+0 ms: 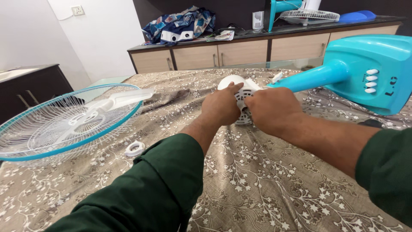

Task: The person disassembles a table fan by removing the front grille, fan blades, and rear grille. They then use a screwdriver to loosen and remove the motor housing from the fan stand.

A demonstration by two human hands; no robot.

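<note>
A turquoise table fan lies on its side on the floral cloth, its base [373,68] at the right and its neck [309,78] running left to a white motor housing [241,96]. My left hand [221,105] and my right hand [270,109] both grip that housing from either side, fingers curled over its vented shell. A white round cap [229,80] shows just above my left fingers. Both forearms wear dark green sleeves.
A fan guard [64,124] with a turquoise rim and white blades lies at the left on the cloth-covered table [257,189]. A small white ring nut [135,148] rests near it. Behind stands a long cabinet [240,51] with cloth, another fan guard and a blue lid.
</note>
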